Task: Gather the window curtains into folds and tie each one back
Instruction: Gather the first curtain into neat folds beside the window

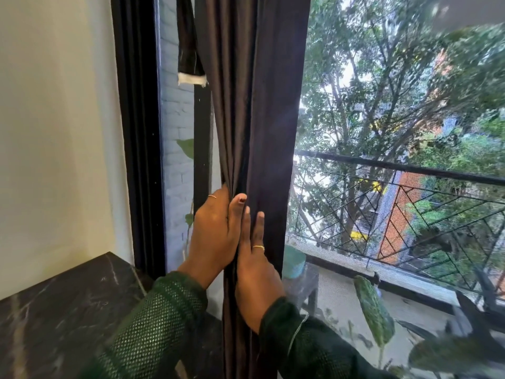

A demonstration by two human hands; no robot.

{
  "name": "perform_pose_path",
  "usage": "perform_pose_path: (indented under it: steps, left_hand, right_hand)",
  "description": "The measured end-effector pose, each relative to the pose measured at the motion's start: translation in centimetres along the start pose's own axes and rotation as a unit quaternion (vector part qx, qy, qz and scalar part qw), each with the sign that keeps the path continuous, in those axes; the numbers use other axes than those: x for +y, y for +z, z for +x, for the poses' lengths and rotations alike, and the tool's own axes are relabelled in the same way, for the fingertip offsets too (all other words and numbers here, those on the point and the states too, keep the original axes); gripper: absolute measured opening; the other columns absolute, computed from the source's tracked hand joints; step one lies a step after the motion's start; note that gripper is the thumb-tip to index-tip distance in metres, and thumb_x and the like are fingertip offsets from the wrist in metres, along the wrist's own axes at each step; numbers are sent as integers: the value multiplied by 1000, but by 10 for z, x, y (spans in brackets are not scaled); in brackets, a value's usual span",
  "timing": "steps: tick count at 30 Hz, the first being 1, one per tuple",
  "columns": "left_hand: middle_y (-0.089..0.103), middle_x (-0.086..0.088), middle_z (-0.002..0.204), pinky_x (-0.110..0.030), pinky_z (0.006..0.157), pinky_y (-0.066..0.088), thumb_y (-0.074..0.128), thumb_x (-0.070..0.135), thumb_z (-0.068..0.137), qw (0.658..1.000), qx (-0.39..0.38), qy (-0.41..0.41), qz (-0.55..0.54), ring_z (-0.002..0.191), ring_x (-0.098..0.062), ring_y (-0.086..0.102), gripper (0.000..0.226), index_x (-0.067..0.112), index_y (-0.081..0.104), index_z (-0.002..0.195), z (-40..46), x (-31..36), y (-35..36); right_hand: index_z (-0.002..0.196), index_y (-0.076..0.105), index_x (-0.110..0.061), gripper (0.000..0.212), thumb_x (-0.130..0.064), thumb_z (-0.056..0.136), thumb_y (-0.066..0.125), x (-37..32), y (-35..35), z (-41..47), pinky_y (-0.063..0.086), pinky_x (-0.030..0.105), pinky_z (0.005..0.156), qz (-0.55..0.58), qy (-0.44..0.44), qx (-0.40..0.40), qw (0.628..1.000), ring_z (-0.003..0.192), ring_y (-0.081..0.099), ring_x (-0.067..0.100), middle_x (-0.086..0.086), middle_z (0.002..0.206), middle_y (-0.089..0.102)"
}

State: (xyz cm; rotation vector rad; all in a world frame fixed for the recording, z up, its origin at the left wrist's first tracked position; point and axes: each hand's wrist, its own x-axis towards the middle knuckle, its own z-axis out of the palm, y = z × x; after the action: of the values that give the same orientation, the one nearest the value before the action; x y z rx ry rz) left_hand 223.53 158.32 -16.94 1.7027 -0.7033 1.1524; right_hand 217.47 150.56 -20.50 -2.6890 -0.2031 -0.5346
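Both hands — left pinching, right flat — press the gathered curtain.

A dark marble countertop with pale veins filled the lower left corner, touching a plain cream wall; a black window frame stood upright just beside that wall. Behind the glass a pale blue brick wall was visible; further right a black balcony railing with diagonal bars ran across the view, and green trees rose behind it; an orange brick building showed through the bars. A teal pot stood on the balcony floor; large green leaves were near the lower right corner, somewhat blurred.
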Motion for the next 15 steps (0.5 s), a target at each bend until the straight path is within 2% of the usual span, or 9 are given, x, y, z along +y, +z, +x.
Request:
perform_pose_path:
  steps: [1, 3, 5, 7, 9, 11, 12, 14, 15]
  left_hand:
    - [42, 13, 64, -1, 58, 34, 33, 40, 94, 1000, -1, -7, -12, 56, 4, 47, 49, 2, 58, 114, 0, 3, -2]
    - [38, 16, 57, 0, 52, 33, 33, 47, 95, 1000, -4, -1, -31, 51, 2, 48, 63, 6, 24, 142, 0, 7, -5]
    - [33, 16, 51, -3, 45, 32, 34, 53, 91, 999, -15, -3, -38, 48, 1, 48, 76, 8, 8, 146, 0, 10, -6]
    - [40, 14, 51, -5, 44, 35, 47, 57, 83, 997, -6, -53, -60, 48, 2, 49, 85, 5, 22, 145, 2, 13, -4]
    - [57, 18, 65, -6, 54, 45, 63, 53, 74, 989, 10, -119, -90, 59, 8, 58, 67, 8, 57, 123, 6, 13, -1]
    - [64, 17, 73, -15, 63, 53, 74, 38, 73, 980, 5, -175, -93, 68, 4, 64, 36, 10, 70, 95, 10, 7, 2]
    - [65, 13, 72, -20, 64, 55, 75, 31, 75, 977, -3, -195, -84, 69, 0, 65, 24, 10, 71, 87, 12, 3, 2]
    - [66, 1, 66, -28, 61, 53, 69, 28, 79, 975, -16, -210, -68, 65, -10, 64, 20, 8, 69, 75, 15, -4, 0]
    - [66, -5, 65, -29, 59, 50, 66, 29, 79, 977, -18, -204, -52, 63, -16, 63, 25, 5, 68, 72, 18, -5, -3]
  right_hand:
    - [100, -62, -39, 103, 4, 94, 31, 0, 2, -1, 28, 27, 48, -3, 0, -1, 1000, 129, 42, 35, -1, 110, -62]
    - [106, -60, -37, 100, 5, 93, 30, 2, 5, -2, 19, 23, 44, -3, 3, -12, 1000, 129, 41, 37, 2, 113, -61]
    - [117, -50, -25, 88, 5, 94, 30, 6, 8, -4, 16, 23, 45, 2, 8, -19, 1000, 129, 40, 39, 3, 115, -60]
    - [123, -43, -15, 81, 4, 94, 30, 8, 13, -7, 18, 25, 45, -13, 1, -9, 1000, 130, 39, 40, 4, 118, -59]
    - [135, -36, -13, 88, 1, 91, 39, 10, 21, -9, 28, 25, 49, -38, -31, 20, 999, 126, 44, 40, 9, 131, -50]
    - [145, -17, -11, 93, -8, 84, 54, 14, 24, -12, 31, 23, 49, -44, -76, 48, 995, 116, 55, 39, 14, 145, -28]
    - [145, -16, -12, 92, -17, 84, 53, 15, 22, -13, 35, 24, 51, -50, -101, 42, 993, 121, 51, 38, 12, 146, -28]
    - [137, -30, -20, 89, -27, 90, 45, 27, 17, -11, 47, 34, 77, -41, -148, -37, 987, 139, 28, 32, 2, 143, -40]
    - [134, -32, -24, 90, -31, 91, 47, 35, 11, -10, 45, 37, 93, -18, -167, -58, 984, 142, 22, 28, -3, 145, -39]
